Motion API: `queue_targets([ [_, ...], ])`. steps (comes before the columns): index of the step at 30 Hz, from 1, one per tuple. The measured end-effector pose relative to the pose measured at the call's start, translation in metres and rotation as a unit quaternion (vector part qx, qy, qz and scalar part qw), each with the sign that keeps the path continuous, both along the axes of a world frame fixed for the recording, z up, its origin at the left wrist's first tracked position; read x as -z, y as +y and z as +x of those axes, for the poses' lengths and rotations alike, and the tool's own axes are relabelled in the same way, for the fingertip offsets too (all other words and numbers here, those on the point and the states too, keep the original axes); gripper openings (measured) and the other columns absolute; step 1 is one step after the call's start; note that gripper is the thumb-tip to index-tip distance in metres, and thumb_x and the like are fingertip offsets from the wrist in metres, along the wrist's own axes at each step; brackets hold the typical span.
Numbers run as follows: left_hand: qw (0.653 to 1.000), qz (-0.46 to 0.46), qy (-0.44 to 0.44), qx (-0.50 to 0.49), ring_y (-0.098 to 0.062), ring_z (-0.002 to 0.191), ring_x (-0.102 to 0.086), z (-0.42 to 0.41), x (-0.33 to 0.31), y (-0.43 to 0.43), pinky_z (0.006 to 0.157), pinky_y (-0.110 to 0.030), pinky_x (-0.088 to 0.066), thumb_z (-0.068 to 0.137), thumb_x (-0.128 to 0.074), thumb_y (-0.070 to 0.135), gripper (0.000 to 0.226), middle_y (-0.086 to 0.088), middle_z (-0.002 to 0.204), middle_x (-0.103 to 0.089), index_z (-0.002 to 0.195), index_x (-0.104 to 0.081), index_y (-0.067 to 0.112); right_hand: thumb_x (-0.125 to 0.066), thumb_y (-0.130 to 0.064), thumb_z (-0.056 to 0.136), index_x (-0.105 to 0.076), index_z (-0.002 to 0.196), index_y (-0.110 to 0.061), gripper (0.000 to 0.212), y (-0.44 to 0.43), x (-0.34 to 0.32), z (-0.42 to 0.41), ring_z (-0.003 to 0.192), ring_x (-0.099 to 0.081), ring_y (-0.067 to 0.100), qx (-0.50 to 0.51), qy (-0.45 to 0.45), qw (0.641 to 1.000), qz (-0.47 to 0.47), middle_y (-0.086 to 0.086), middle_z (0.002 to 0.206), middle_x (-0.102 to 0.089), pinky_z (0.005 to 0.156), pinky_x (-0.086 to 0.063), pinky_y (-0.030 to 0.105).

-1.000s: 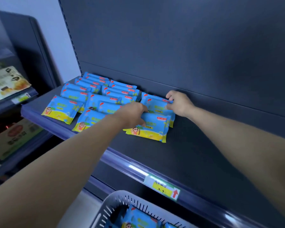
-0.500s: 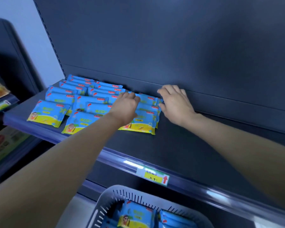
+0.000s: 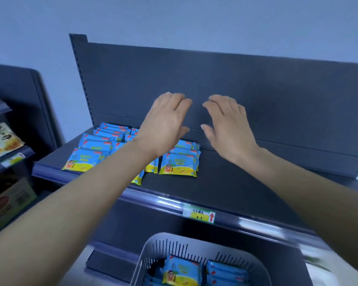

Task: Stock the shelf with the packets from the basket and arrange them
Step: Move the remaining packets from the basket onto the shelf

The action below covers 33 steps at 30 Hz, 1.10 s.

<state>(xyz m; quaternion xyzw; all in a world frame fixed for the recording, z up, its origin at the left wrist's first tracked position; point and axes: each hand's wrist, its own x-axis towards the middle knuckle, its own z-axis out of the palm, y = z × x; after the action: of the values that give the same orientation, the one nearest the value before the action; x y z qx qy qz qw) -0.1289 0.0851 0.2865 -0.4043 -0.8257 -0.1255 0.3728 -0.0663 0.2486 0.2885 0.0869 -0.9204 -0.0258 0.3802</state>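
Note:
Several blue and yellow packets (image 3: 180,164) lie in overlapping rows on the left half of the dark shelf (image 3: 225,182). My left hand (image 3: 165,120) hovers above the rightmost row, fingers straight and empty. My right hand (image 3: 227,124) hangs beside it over the shelf's bare part, fingers spread and empty. Neither hand touches a packet. Below the shelf, a grey basket (image 3: 153,248) holds more of the same packets (image 3: 182,271).
A price tag (image 3: 198,214) with a red arrow sits on the shelf's front rail. The shelf's back panel (image 3: 256,83) rises behind my hands. A neighbouring rack (image 3: 6,159) with other goods stands at the left. Bare shelf runs to the right of the packets.
Both hands have lifted off the rightmost packets and opened. The camera has tilted up and back, showing the top of the back panel and more of the basket.

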Motion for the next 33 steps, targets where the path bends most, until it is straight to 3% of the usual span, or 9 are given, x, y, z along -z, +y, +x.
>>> queue_targets([
  [5, 0.996, 0.047, 0.057, 0.047, -0.035, 0.111, -0.048, 0.043, -0.016, -0.022, 0.107, -0.037, -0.021, 0.068, -0.074, 0.016, 0.063, -0.021, 0.12, -0.053, 0.123, -0.049, -0.003, -0.063, -0.018, 0.074, -0.057, 0.115, -0.001, 0.045, -0.023, -0.007, 0.044, 0.116, -0.047, 0.035, -0.019, 0.077, 0.997, -0.022, 0.017, 0.126, -0.054, 0.089, -0.042, 0.047],
  [9, 0.994, 0.065, 0.041, 0.075, -0.026, 0.114, -0.037, 0.073, -0.001, -0.032, 0.106, -0.037, -0.022, 0.072, -0.068, 0.02, 0.06, -0.022, 0.122, -0.053, 0.124, -0.049, -0.003, -0.064, -0.016, 0.075, -0.057, 0.117, -0.001, 0.046, -0.033, 0.011, 0.072, 0.117, -0.047, 0.036, -0.019, 0.078, 0.997, -0.021, 0.018, 0.128, -0.053, 0.089, -0.041, 0.047],
  [14, 0.99, 0.074, -0.08, 0.09, -0.03, 0.116, -0.04, 0.102, 0.067, -0.036, 0.102, -0.035, -0.027, 0.072, -0.07, 0.019, 0.06, -0.022, 0.124, -0.051, 0.124, -0.049, -0.002, -0.064, -0.015, 0.074, -0.057, 0.117, 0.0, 0.047, -0.036, 0.064, 0.108, 0.116, -0.051, 0.04, 0.001, 0.016, 0.998, -0.059, 0.019, 0.128, -0.053, 0.091, -0.041, 0.048],
  [20, 0.966, -0.036, -0.241, 0.087, -0.039, 0.112, -0.051, 0.128, 0.194, -0.035, 0.097, -0.037, -0.03, 0.069, -0.078, 0.018, 0.061, -0.022, 0.119, -0.054, 0.12, -0.053, -0.003, -0.069, -0.015, 0.071, -0.058, 0.115, -0.003, 0.047, -0.031, 0.186, 0.15, 0.113, -0.053, 0.037, 0.033, -0.157, 0.985, -0.065, 0.017, 0.124, -0.055, 0.088, -0.043, 0.044],
  [23, 0.928, -0.122, -0.349, 0.048, -0.034, 0.121, -0.043, 0.132, 0.25, -0.041, 0.104, -0.035, -0.023, 0.076, -0.074, 0.024, 0.061, -0.016, 0.128, -0.05, 0.128, -0.049, 0.004, -0.064, -0.019, 0.084, -0.051, 0.128, -0.006, 0.048, -0.027, 0.237, 0.168, 0.127, -0.041, 0.034, 0.017, -0.328, 0.942, -0.075, 0.013, 0.136, -0.046, 0.101, -0.035, 0.045],
  [26, 0.884, -0.212, -0.414, 0.04, -0.033, 0.116, -0.047, 0.138, 0.295, -0.048, 0.098, -0.034, -0.028, 0.075, -0.074, 0.028, 0.057, -0.015, 0.122, -0.053, 0.124, -0.053, 0.007, -0.059, -0.029, 0.089, -0.046, 0.134, -0.015, 0.049, -0.022, 0.279, 0.18, 0.132, -0.031, 0.027, 0.002, -0.483, 0.874, -0.048, 0.007, 0.142, -0.04, 0.106, -0.031, 0.043],
  [33, 0.811, -0.369, -0.452, 0.018, -0.026, 0.117, -0.048, 0.154, 0.349, -0.056, 0.099, -0.033, -0.035, 0.075, -0.073, 0.042, 0.063, -0.005, 0.129, -0.053, 0.129, -0.05, 0.017, -0.058, -0.038, 0.089, -0.044, 0.137, -0.02, 0.053, -0.014, 0.335, 0.2, 0.124, -0.037, 0.031, 0.064, -0.67, 0.74, 0.019, 0.01, 0.137, -0.044, 0.1, -0.039, 0.045],
])
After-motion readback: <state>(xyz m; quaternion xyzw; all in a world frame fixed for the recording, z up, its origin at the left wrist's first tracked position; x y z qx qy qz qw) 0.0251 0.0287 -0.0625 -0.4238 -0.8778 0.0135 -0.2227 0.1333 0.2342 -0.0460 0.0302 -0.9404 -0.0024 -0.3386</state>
